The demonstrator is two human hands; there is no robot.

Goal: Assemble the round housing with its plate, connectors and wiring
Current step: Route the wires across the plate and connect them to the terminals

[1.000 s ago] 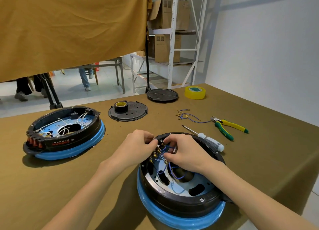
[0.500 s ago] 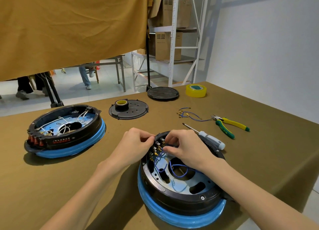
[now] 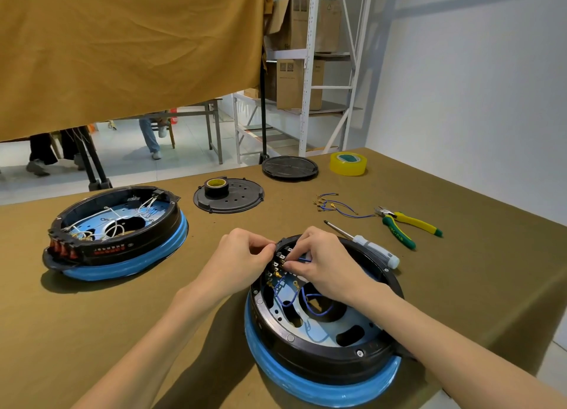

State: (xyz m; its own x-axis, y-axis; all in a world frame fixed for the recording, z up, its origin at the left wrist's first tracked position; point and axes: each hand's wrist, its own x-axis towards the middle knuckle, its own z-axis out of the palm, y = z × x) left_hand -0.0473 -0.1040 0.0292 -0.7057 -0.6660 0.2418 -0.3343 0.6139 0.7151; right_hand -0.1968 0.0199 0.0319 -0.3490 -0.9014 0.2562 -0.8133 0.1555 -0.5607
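Olive-cloth desk (image 3: pixel 460 286): round black housing on a blue ring (image 3: pixel 322 347) sits near edge, left hand (image 3: pixel 242 261) grip curled against its rim, right hand (image 3: pixel 325 264) pinching thin blue wire (image 3: pixel 303 259) at the terminals; wire's floppy, terminals look fragile, so hold by the connector.

Glossy black plastic housing (image 3: pixel 322 353) on a shiny blue ring (image 3: pixel 310 387); matt olive cloth covers the table (image 3: pixel 153 310); metal-shafted screwdriver (image 3: pixel 362 243).
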